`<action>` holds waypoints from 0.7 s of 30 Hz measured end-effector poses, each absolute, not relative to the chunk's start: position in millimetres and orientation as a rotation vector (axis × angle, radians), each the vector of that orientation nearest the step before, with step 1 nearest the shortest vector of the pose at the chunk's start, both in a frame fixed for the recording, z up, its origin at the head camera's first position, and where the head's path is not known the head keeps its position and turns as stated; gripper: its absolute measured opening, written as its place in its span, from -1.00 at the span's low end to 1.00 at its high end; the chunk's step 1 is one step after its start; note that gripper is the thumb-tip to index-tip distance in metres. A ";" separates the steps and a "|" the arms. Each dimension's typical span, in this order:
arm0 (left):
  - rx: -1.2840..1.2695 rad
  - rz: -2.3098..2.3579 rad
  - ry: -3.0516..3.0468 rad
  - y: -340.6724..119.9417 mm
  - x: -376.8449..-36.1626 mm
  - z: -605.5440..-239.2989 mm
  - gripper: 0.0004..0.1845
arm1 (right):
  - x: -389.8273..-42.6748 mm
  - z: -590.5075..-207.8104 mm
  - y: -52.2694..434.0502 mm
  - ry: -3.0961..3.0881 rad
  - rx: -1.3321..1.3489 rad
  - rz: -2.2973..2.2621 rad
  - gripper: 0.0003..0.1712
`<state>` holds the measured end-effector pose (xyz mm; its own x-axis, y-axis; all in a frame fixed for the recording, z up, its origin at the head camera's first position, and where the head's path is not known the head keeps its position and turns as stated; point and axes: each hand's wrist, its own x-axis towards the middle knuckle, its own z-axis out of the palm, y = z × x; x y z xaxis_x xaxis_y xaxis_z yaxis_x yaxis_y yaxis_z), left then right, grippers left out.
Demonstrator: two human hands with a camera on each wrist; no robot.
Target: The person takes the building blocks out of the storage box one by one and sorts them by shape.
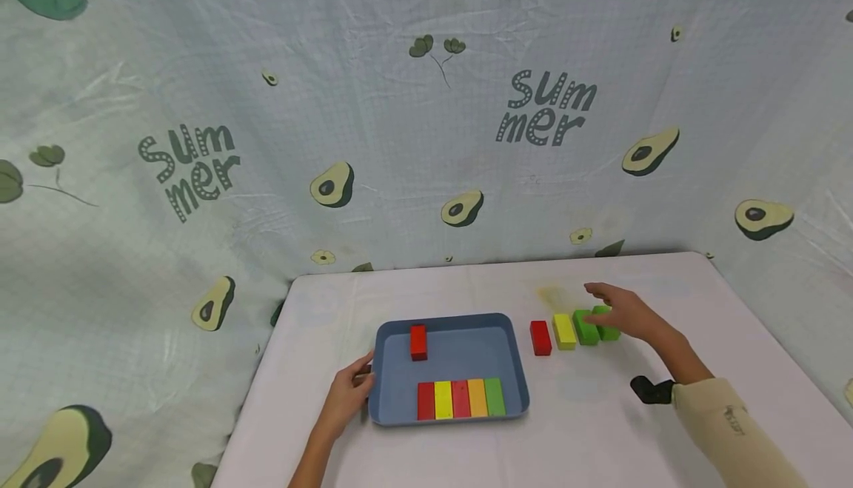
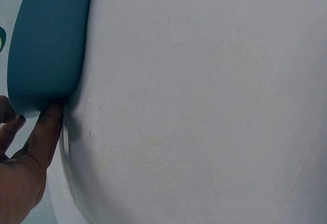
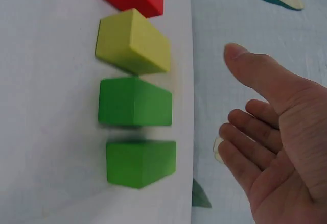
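Right now the fingers (image 3: 245, 155) of the right hand (image 1: 629, 315) are loose and spread, holding nothing, and the hand hovers just over the far end of a row of small blocks on the bench (image 1: 600, 414). Nearest to this hand are two green wooden blocks (image 1: 586, 327), which sit side by side with a thin gap between them. Next in the row comes a yellow wooden block (image 1: 564, 331), and after that a red wooden block (image 1: 540, 338), which is the one closest to the tray. The right wrist view shows the same four blocks lined up, with the open palm off to one side and not touching any of them. A cream sleeve (image 1: 726, 421) covers the right arm, and a small black thing (image 1: 651, 390) is at the wrist. The fingers (image 2: 46, 132) of the left hand (image 1: 348, 393) press against the left side of a blue plastic tray (image 1: 393, 340), with one finger under its rounded edge and the thumb by the rim. Inside the tray, five blocks lie in a neat row (image 1: 460, 398) along the near side: red, yellow, red, orange and green, all touching. One more red block (image 1: 417, 341) lies alone near the far left corner of the tray. Behind the bench hangs a pale cloth (image 1: 426, 125) printed with avocados and the word "Summer".
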<state>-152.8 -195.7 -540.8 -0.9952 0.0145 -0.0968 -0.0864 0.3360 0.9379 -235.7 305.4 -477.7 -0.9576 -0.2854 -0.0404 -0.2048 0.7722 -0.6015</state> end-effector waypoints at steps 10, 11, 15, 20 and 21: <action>-0.051 1.755 2.499 -195.8 -152.2 -540.0 -0.51 | -241.3 -487.2 268.0 2.910 -0.441 -1.074 -0.26; -0.052 1.757 2.499 -195.7 -152.3 -539.7 -0.51 | -241.4 -487.8 263.8 2.908 -0.449 -1.083 -0.26; -0.056 1.757 2.496 -195.5 -152.5 -539.9 -0.51 | -241.0 -489.1 248.3 2.894 -0.504 -1.114 -0.30; -0.063 1.759 2.494 -195.4 -152.5 -540.3 -0.51 | -240.2 -488.8 230.9 2.846 -0.550 -1.162 -0.32; -0.064 1.759 2.493 -195.4 -152.5 -540.3 -0.51 | -240.2 -489.0 227.6 2.837 -0.545 -1.162 -0.32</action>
<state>-152.5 -195.4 -540.3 -0.9951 0.0172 -0.0971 -0.0857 0.3361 0.9379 -240.2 227.6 -489.0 -0.9384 -0.3291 0.1055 -0.3085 0.6602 -0.6848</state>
